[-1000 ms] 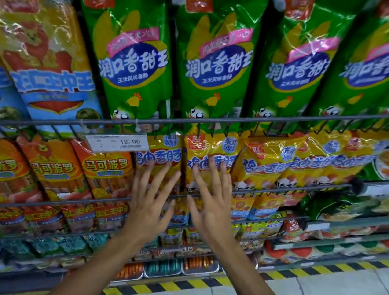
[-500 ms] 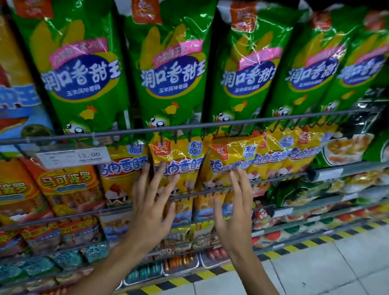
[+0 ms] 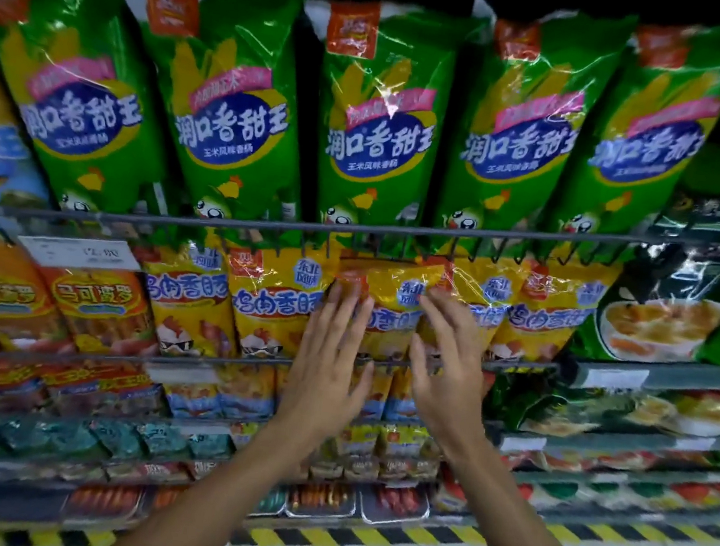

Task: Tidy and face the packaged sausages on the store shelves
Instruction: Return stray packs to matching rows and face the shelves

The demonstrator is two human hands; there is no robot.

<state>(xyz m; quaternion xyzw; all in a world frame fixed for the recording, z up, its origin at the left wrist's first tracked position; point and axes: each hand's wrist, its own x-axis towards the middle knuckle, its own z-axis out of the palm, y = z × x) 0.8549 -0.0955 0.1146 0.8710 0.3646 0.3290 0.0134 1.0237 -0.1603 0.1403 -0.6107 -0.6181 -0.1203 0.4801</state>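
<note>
- While both hands are working on the yellow row, the orange sausage packs [image 3: 86,307] at nine o'clock are leaning unevenly behind their wire rail; a knock passed along the row is likely to be tipping them further.
- At about ten o'clock the price tag [image 3: 79,251] is hanging on the upper wire rail [image 3: 264,227]; a forearm swinging that way is risking knocking it askew.
- Just left of centre, the left hand [image 3: 328,368] is lying flat on a yellow sausage pack [image 3: 389,312], fingers straight and close together, gripping nothing. Pushing too hard is liable to be sliding the slick film sideways under its left-hand neighbour [image 3: 275,303].
- Just right of centre, the right hand [image 3: 445,374] is resting on the same pack's right edge, fingers slightly parted and curled, not clearly pinching. I cannot tell whether the thumb is behind the film; a loose hold is risking the pack slumping over the lower rail [image 3: 519,365].
- Toward twelve o'clock the tall green sausage bags [image 3: 374,138] are standing just above; lifting the yellow pack high is risking snagging the rail's wires.
- Out at three o'clock the dark green packets [image 3: 662,310] are sitting near, so a wide right elbow is endangering them.
</note>
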